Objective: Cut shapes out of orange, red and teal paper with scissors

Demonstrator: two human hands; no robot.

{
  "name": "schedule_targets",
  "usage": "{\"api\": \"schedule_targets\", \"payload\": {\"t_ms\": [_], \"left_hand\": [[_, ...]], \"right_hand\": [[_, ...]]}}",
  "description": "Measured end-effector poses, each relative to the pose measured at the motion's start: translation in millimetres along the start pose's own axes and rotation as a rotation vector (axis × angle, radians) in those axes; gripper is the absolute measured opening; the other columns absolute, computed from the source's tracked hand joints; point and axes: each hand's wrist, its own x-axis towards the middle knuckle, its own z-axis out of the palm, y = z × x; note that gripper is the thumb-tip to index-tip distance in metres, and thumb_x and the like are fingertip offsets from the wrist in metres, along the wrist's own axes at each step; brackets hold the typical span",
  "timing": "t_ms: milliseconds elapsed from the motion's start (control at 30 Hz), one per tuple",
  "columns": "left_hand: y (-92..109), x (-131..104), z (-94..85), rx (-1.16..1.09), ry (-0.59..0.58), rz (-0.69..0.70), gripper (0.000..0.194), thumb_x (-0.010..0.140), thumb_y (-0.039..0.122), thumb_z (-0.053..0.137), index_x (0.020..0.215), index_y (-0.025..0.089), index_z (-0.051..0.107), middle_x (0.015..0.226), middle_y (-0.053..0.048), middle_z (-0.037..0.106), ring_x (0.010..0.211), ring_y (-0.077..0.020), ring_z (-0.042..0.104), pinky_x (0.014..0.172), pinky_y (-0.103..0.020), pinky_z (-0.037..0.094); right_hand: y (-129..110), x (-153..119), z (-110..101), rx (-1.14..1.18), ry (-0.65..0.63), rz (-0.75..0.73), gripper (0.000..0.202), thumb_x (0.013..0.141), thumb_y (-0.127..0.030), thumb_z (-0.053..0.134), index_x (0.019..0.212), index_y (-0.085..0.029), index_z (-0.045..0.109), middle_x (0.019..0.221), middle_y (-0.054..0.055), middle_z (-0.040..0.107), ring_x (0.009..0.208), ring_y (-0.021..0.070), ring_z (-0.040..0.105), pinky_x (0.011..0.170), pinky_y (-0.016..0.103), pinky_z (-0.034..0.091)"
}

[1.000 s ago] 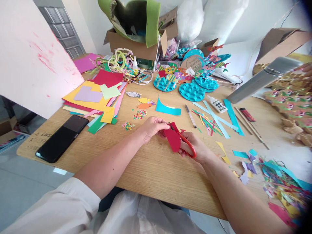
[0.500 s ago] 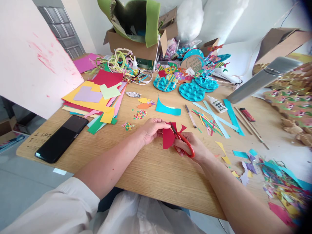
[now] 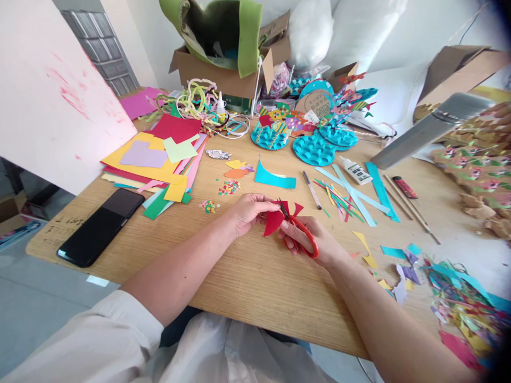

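Note:
My left hand [image 3: 251,213] pinches a piece of red paper [image 3: 273,222] between thumb and fingers, above the wooden table [image 3: 239,271]. In my right hand [image 3: 315,239] is a pair of scissors [image 3: 308,237] with red-orange handles. Their dark blades lie against the paper, close to my left fingertips. The paper has a curved lower edge, and a small red flared bit [image 3: 298,208] shows just beyond the blades. My right thumb and fingers are around the handles, partly hiding them.
Left are stacked coloured papers [image 3: 131,143] and a black phone [image 3: 101,226]. Ahead lie a blue paper offcut [image 3: 273,178], a pen [image 3: 312,190] and thin paper strips [image 3: 339,199]. A glue bottle [image 3: 355,171], a grey cylinder [image 3: 431,130] and a scrap heap [image 3: 467,298] are right.
The red paper's lower part has tilted and now shows smaller, with its curved edge higher. My right thumb has shifted toward the paper. My left hand stays nearly still.

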Motion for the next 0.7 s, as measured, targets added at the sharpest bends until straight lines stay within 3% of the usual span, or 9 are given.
{"api": "schedule_targets", "payload": {"t_ms": [167,700], "left_hand": [[-1.2,1.8,-0.9,0.007,-0.002,-0.007,0.007,0.069,0.010,0.073,0.071,0.011,0.067,0.067,-0.003,0.068,0.056,-0.0092,0.060,0.059,-0.023,0.047],[-1.8,1.7,-2.6,0.004,-0.042,-0.003,0.009,0.066,0.013,0.074,0.070,0.012,0.067,0.067,-0.003,0.068,0.058,-0.0106,0.061,0.061,-0.024,0.047]], "right_hand": [[-0.1,-0.3,0.4,-0.012,0.031,0.016,0.058,0.070,-0.071,0.069,0.067,-0.014,0.060,0.050,-0.001,0.055,0.041,0.0096,0.049,0.041,0.022,0.031],[10.0,2.9,-2.9,-0.039,0.037,-0.014,0.060,0.070,-0.074,0.067,0.065,-0.015,0.058,0.048,-0.002,0.051,0.038,0.0090,0.046,0.039,0.022,0.031]]}}
